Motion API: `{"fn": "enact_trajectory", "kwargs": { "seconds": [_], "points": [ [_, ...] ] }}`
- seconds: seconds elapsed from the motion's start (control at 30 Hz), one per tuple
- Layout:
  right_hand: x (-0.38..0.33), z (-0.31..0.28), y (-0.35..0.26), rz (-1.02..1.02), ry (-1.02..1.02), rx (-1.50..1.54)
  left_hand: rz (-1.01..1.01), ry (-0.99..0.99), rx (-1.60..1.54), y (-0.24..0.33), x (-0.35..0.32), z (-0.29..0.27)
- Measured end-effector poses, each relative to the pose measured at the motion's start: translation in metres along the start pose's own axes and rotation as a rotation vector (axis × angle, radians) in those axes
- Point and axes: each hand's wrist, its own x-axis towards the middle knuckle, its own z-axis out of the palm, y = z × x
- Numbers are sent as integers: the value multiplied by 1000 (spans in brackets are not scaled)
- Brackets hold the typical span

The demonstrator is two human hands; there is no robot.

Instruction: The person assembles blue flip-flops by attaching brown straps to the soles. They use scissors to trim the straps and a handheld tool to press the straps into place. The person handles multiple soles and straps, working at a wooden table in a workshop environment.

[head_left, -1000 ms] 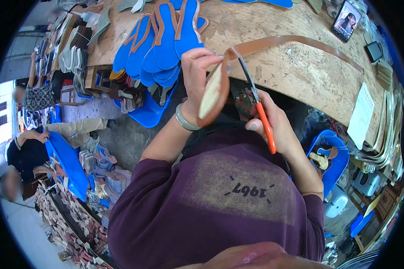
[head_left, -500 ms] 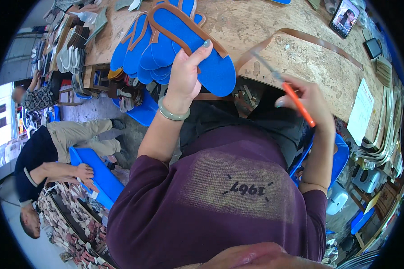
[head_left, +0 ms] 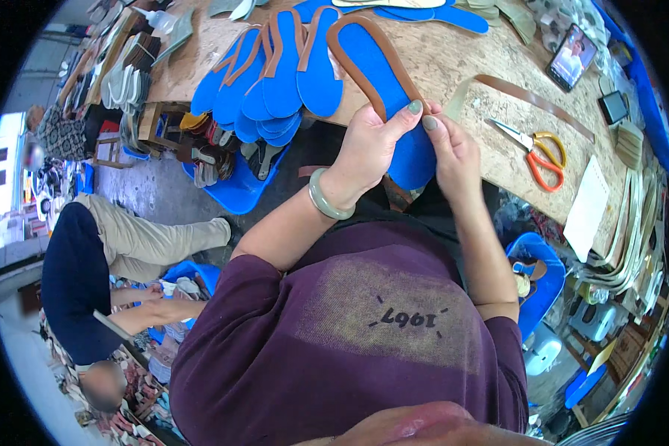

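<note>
- Workshop, wide chipboard bench (head_left: 453, 52) across the top, concrete floor at left.
- Left hand (head_left: 364, 152) grips the near end of a blue insole (head_left: 383, 70), thumb up on top, fingers curled shut around its left edge.
- Right hand (head_left: 453, 149) pinches the same end from the right, fingertips closed on the edge, just beside the left thumb.
- Insole lies partly on the bench, its near end off the front edge in both hands; a brown strip (head_left: 364, 44) runs around its rim as a loop.
- Pale green bangle (head_left: 325, 199) on the left wrist.
- Stack of more blue insoles (head_left: 275, 89) fanned out left of the held one, some with brown edging too.
- Scissors (head_left: 534, 145) with orange and yellow handles lie on the bench right of the hands, well apart from them, blades nearly shut.
- Loose brown band (head_left: 531, 97) curves on the bench above the scissors.
- Phone (head_left: 571, 58) propped at far right, screen lit.
- White sheet (head_left: 589, 208) near the bench's right edge.
- Blue tub (head_left: 234, 186) under the bench with footwear parts in it.
- Another person (head_left: 82, 260) bends over on the floor at left, dark top, beige trousers.
</note>
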Motion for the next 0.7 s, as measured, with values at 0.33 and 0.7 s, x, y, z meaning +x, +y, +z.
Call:
{"fn": "enact_trajectory", "kwargs": {
  "seconds": [0.33, 0.7],
  "points": [
    [11, -28, -14, -336, -375, -471, -236, -1, 651, 96, 39, -84],
    [-2, -49, 31, -613, -303, -635, 599, -62, 1748, 57, 250, -98]
  ]
}}
